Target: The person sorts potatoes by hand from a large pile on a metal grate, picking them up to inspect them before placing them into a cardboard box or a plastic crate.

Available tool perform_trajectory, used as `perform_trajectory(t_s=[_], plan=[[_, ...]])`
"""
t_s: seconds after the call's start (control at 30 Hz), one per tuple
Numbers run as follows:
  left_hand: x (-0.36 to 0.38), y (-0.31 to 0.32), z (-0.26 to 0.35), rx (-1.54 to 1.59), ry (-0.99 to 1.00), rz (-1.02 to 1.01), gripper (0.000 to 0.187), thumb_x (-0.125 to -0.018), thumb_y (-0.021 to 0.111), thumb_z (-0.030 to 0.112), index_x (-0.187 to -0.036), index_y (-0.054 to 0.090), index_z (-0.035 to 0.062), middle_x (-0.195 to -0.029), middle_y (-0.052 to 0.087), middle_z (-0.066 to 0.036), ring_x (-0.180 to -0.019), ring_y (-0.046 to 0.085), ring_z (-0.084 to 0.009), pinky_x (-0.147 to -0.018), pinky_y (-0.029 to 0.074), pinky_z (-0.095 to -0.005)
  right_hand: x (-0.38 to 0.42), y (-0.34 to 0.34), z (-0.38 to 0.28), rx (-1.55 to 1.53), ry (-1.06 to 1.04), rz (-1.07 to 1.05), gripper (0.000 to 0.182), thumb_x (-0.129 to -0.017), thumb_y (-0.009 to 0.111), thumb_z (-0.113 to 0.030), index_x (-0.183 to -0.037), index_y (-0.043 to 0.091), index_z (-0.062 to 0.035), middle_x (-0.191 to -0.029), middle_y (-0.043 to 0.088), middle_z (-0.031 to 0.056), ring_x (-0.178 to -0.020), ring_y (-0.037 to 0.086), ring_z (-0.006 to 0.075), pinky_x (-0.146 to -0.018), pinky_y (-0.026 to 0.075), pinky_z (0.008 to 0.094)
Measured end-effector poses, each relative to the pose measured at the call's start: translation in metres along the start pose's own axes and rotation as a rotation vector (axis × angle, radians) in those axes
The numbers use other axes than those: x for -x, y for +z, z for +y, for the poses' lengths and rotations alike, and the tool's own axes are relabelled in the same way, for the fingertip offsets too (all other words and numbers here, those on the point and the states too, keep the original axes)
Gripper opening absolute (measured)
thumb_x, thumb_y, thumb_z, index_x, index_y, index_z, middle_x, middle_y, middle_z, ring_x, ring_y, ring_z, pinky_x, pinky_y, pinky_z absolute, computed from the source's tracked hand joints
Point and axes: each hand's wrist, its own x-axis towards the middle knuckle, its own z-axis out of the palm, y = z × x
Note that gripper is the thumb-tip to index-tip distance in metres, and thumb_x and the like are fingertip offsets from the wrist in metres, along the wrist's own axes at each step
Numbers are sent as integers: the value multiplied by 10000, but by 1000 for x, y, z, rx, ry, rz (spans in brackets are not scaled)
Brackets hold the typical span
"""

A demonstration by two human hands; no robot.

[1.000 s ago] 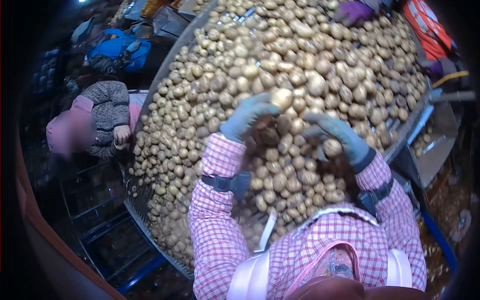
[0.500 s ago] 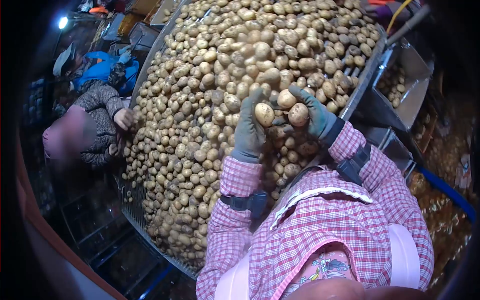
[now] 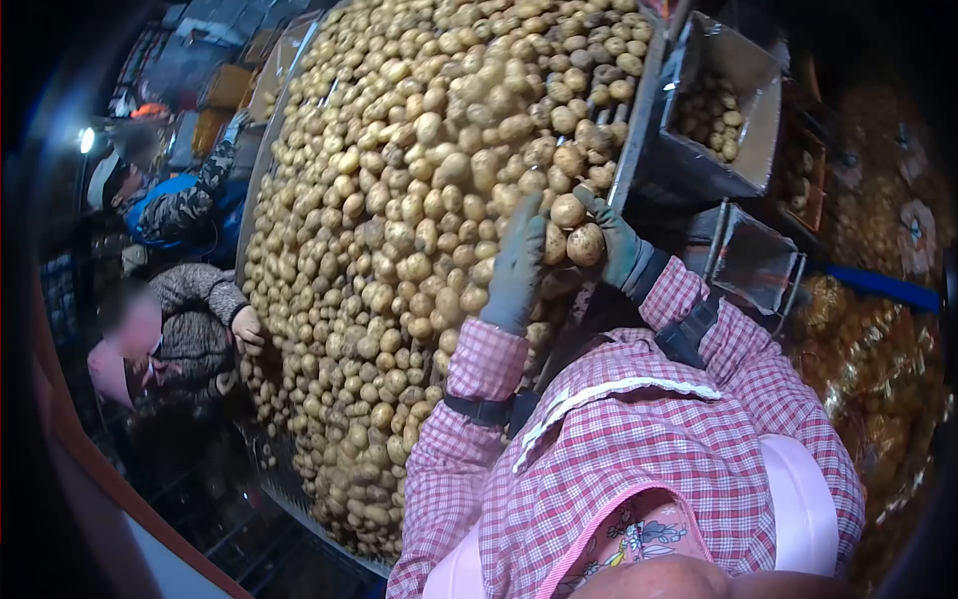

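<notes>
At the near edge of the potato heap [image 3: 379, 255], two potatoes [image 3: 586, 245] were held in the curled fingers of the gloved right hand [image 3: 619, 245], while the gloved left hand [image 3: 517, 268] was placed, fingers nearly straight, beside a third potato [image 3: 555, 244], its grip indiscernible.

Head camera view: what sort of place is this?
Probably a potato sorting shed: loose potatoes cover a metal-edged table, co-workers are alongside, and a box nearby holds more.
</notes>
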Motion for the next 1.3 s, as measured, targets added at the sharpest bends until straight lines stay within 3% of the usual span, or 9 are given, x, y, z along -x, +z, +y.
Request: perform_trajectory(t_s=[0.1,0.33,0.63,0.8,0.83,0.93,1.03,1.17,1.3], plan=[[-8,4,9,270,-180,-47,541,-1104,410,363,-1521,427,18,-1518,475,-150,-1369,474,-233,-1159,370,-360,36,7,-26,143,-313,105,549,-982,589,-546,-1299,603,-98,-1198,677,131,-1153,648,361,-944,544,626],[10,-25,-13,290,-215,-30,500,-1120,373,325,-1504,456,14,-1519,497,-136,-1396,473,-235,-1167,380,-344,115,3,-167,151,-525,294,523,-928,706,-473,-1257,613,-77,-1154,683,143,-1012,710,339,-670,655,421],[57,-137,-61,302,-309,425,464,-1079,477,336,-1436,546,48,-1385,599,-86,-1257,583,-197,-1019,498,-327,223,-140,-272,477,-962,685,290,-1014,618,-370,-1082,706,-102,-938,736,71,-718,712,181,-592,607,302],[100,-217,-111,145,-378,691,411,-1036,601,342,-1358,625,88,-1251,628,-14,-1073,588,-107,-900,519,-284,332,-182,-435,727,-1161,905,305,-1027,617,-315,-1220,665,-83,-1082,701,68,-914,698,179,-787,594,330],[101,-229,-121,-182,-353,631,453,-1056,553,282,-1389,563,-25,-1358,623,-178,-1252,572,-294,-1073,443,-387,349,-181,-463,723,-1074,948,378,-1039,593,-308,-1315,636,-54,-1199,691,92,-1021,692,197,-894,582,350],[96,-234,-134,-379,-366,628,527,-1007,617,317,-1401,552,-26,-1434,561,-199,-1285,552,-314,-1092,428,-398,267,-108,-405,992,-994,690,522,-1054,523,-311,-1492,473,-32,-1443,569,104,-1292,555,222,-1117,429,394],[73,-222,-134,-690,-350,596,549,-969,662,320,-1400,558,-3,-1430,541,-221,-1328,499,-353,-1141,380,-426,126,24,-277,1176,-685,275,482,-1050,493,-295,-1459,503,-41,-1400,594,127,-1111,652,200,-934,549,331],[41,-188,-106,-598,-463,594,598,-943,678,358,-1437,544,51,-1552,369,-238,-1419,389,-382,-1183,340,-432,-33,102,-163,1195,-516,361,394,-977,590,-201,-1340,594,-47,-1189,700,84,-727,681,119,-653,568,254],[32,-177,-136,-667,-413,656,624,-927,678,382,-1447,538,66,-1555,375,-234,-1414,384,-395,-1182,329,-456,-170,132,-102,1517,-455,56,404,-951,628,-262,-1298,640,-54,-1205,685,90,-834,686,151,-711,549,293]])
